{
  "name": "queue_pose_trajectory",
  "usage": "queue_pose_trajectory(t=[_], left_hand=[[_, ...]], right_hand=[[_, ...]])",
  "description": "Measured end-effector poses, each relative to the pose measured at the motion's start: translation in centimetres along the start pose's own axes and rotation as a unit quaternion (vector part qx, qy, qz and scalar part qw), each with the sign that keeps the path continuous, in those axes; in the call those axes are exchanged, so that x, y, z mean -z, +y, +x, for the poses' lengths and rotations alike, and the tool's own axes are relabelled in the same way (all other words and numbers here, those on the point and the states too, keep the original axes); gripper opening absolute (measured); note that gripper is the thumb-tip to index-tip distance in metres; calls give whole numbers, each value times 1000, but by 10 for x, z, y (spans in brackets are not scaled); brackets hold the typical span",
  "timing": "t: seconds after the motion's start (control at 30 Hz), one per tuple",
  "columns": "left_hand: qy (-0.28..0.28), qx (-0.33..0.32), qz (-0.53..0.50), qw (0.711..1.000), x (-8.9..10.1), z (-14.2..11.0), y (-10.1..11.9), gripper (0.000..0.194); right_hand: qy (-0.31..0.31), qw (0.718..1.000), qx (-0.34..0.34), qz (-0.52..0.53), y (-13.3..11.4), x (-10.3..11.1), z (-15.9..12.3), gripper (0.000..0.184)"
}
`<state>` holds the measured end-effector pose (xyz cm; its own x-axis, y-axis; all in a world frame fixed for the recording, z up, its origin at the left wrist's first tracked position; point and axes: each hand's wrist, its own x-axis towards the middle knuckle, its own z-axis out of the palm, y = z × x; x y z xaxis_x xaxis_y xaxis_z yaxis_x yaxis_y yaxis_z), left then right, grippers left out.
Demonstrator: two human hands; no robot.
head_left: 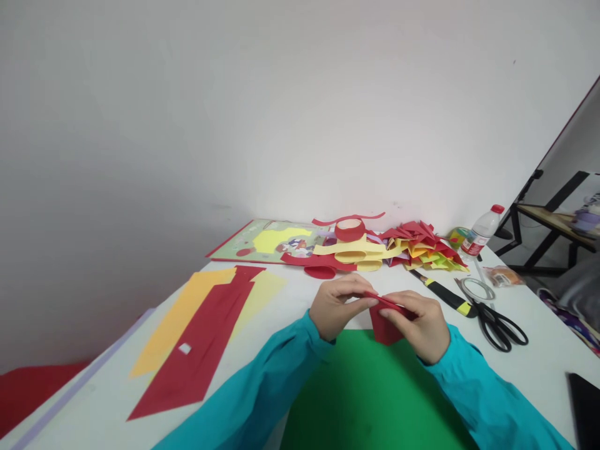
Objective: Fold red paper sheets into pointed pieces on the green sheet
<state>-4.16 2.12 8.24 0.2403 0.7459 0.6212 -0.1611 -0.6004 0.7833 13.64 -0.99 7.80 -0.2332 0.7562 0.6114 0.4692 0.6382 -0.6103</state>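
Observation:
My left hand [336,306] and my right hand [422,325] meet over a white table [290,294], both in teal sleeves. Between them they pinch a small piece of red paper [385,326], folded or curled along its top edge. The fingers of both hands are closed on that edge. Under the hands lies a green paper sheet [370,394].
Red and yellow paper sheets [201,337] lie at the left. A heap of red and yellow paper strips and loops [375,247] sits at the back with a printed card [267,240]. Black scissors [499,325], a tape roll [477,289], a utility knife [443,292] and a plastic bottle [482,232] lie at the right.

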Motion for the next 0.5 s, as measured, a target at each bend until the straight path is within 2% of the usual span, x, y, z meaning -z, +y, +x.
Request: queue_pose_trajectory(t=[0.2, 0.5], left_hand=[[8, 12, -22, 1000, 1, 1, 0, 5], [10, 34, -12, 999, 1, -1, -1, 9]], right_hand=[[-2, 1000, -1, 3, 0, 2, 1, 14], [-45, 999, 5, -21, -2, 5, 2, 29]])
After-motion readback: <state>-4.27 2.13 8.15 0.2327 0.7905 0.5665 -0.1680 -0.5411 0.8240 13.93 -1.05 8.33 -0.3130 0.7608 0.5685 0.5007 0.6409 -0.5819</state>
